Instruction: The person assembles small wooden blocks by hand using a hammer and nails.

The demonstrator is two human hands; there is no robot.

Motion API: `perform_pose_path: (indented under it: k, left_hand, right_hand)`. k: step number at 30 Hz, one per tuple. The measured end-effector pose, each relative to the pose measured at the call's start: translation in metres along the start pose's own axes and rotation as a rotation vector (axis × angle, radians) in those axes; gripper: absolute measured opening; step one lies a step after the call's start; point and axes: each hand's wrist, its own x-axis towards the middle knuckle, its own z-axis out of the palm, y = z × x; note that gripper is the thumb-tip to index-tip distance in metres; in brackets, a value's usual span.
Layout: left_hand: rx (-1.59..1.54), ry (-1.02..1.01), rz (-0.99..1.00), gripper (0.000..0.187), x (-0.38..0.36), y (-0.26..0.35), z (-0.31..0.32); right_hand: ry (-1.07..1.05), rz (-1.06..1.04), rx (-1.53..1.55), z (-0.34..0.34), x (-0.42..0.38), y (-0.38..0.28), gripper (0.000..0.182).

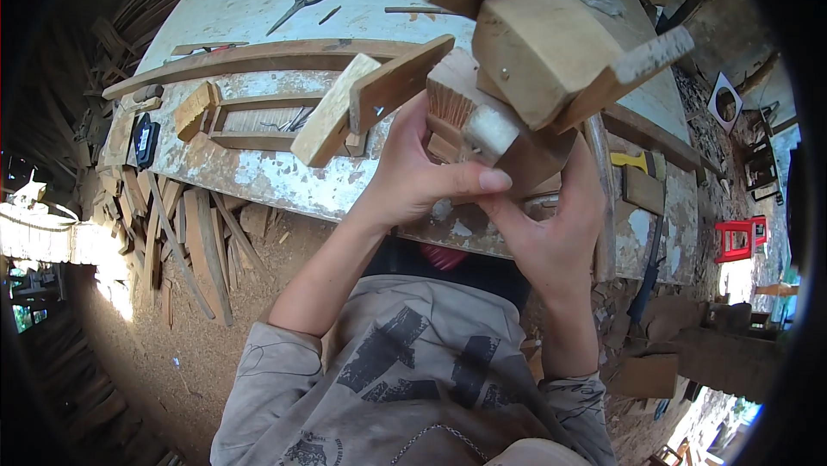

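A wooden assembly of joined blocks and boards (538,52) is held up over the front of the workbench. My left hand (413,169) wraps round its lower left side, the thumb lying across its near face. On the lower right, my right hand (556,225) grips it with the thumb tip close to the left thumb. A pale, whitish block end (491,132) shows between the hands. Flat boards stick out from the assembly at the upper left and right. Most fingers of both hands are hidden behind the wood.
On the workbench (258,169) are scissors (301,3), a long wooden rail (258,56), a wooden tray (258,121) with small metal pieces, and a yellow-handled tool (631,161). Scrap wood (202,251) lies at the left. A red stool (739,239) stands at the right.
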Motion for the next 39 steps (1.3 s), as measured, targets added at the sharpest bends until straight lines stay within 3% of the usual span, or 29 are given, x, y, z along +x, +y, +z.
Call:
perform_pose_path:
  k: [9,16,20,25,29,32,34,35,39]
  left_hand:
    - [0.069,0.028,-0.023,0.097,-0.007,-0.013,-0.008]
    - [0.077,0.079,0.147,0.084,-0.002,-0.012,0.005]
    - [0.094,0.111,-0.051,0.071,0.004,0.005,0.008]
    - [0.173,0.179,-0.017,0.065,0.009,0.001,0.005]
    - [0.135,0.159,-0.075,0.059,0.003,0.001,0.003]
    - [0.116,0.120,-0.106,0.059,0.000,0.002,0.008]
    - [0.148,0.091,-0.119,0.062,-0.002,-0.002,0.007]
    - [0.126,0.108,-0.224,0.070,-0.005,-0.001,0.009]
    - [0.227,0.051,-0.230,0.078,-0.010,-0.003,0.007]
  right_hand:
    - [-0.001,0.022,0.073,0.002,-0.004,0.000,0.053]
    - [-0.015,0.072,0.072,0.003,-0.008,0.001,0.055]
    - [-0.014,0.096,0.132,0.012,0.000,0.012,0.060]
    - [-0.099,0.042,0.133,0.006,0.014,0.030,0.090]
    - [-0.019,0.064,0.438,-0.014,0.027,0.029,0.087]
    - [0.036,0.039,0.501,-0.018,0.036,0.026,0.086]
    - [0.022,0.068,0.495,-0.018,0.038,0.022,0.082]
    - [-0.007,0.099,0.470,-0.020,0.038,0.018,0.082]
    - [-0.020,0.202,0.513,-0.021,0.039,0.015,0.076]
